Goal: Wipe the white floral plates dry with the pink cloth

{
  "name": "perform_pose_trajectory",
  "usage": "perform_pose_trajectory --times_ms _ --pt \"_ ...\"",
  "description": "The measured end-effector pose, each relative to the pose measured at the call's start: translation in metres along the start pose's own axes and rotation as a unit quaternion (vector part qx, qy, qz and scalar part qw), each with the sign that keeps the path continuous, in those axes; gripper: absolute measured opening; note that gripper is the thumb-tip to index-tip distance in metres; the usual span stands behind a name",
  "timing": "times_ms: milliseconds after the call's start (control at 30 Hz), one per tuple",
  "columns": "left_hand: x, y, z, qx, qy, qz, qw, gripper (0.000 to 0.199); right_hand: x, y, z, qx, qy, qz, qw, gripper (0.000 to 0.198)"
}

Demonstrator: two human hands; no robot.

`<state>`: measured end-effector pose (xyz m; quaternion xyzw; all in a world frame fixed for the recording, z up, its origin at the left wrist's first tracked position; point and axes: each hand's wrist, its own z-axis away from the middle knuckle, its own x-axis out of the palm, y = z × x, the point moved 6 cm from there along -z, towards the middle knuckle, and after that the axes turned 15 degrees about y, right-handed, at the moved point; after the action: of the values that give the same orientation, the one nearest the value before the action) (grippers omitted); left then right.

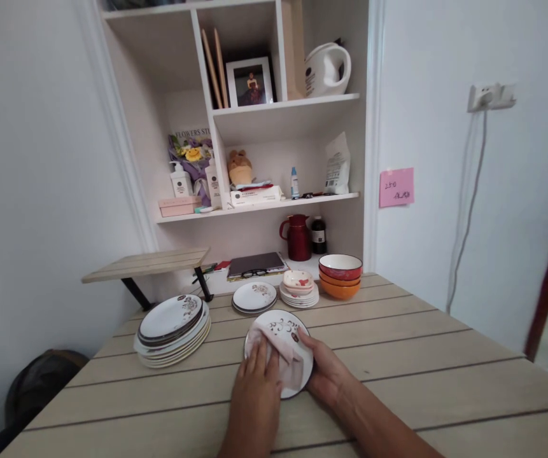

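A round white plate with a dark rim and a grey swirl pattern is tilted towards me above the table's front half. My right hand grips its right edge, thumb on the face and fingers underneath. Against the plate's face my left hand presses a pale pink cloth, its fingers bent over the fabric. Just behind are a short stack of flowered plates and small saucers topped by pink-white square dishes.
A tall stack of plates stands at the left beside a small raised wooden shelf. Nested orange and red bowls sit at the back right. Behind them are a dark red jug, a brown bottle and a laptop with glasses.
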<state>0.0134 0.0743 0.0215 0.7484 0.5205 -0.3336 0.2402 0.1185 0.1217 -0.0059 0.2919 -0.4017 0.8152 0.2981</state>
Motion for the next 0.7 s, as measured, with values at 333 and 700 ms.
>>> perform_pose_trajectory --times_ms 333,700 --pt "0.000 0.040 0.006 0.138 -0.094 0.194 0.967 0.061 0.002 0.014 0.004 0.110 -0.072 0.105 0.986 0.048" --pt "0.006 0.032 0.003 0.061 -0.064 0.136 0.987 0.073 -0.001 0.009 0.007 0.109 -0.031 0.075 0.991 0.050"
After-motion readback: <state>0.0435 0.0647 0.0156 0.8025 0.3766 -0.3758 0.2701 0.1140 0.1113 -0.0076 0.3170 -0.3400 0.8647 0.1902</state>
